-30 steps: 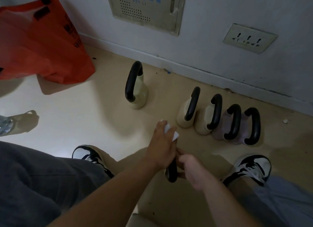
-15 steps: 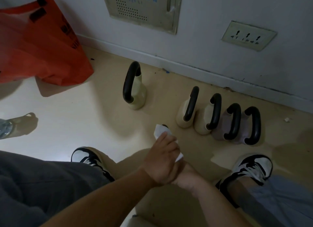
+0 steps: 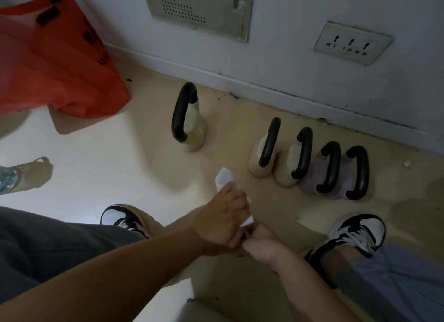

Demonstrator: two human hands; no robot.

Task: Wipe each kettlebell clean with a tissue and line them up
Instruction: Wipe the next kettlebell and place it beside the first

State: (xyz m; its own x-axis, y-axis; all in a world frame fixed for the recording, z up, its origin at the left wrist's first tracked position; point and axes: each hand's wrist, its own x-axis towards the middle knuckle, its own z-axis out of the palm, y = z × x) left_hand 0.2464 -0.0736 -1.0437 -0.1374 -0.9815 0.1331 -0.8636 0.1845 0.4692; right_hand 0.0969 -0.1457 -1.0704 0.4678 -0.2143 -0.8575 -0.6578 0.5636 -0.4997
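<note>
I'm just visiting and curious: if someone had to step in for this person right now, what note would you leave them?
Left hand: shut on the crumpled white tissue, rubbing the kettlebell held between the feet.
Right hand: grip closed on that kettlebell, which is almost wholly hidden.
Lined up by the wall: two cream kettlebells with black handles and two mauve ones, touching in a row.
The tall cream kettlebell stands apart to the left.
Left: finish this wipe, add it to the row; the tall one probably still needs doing.
</note>
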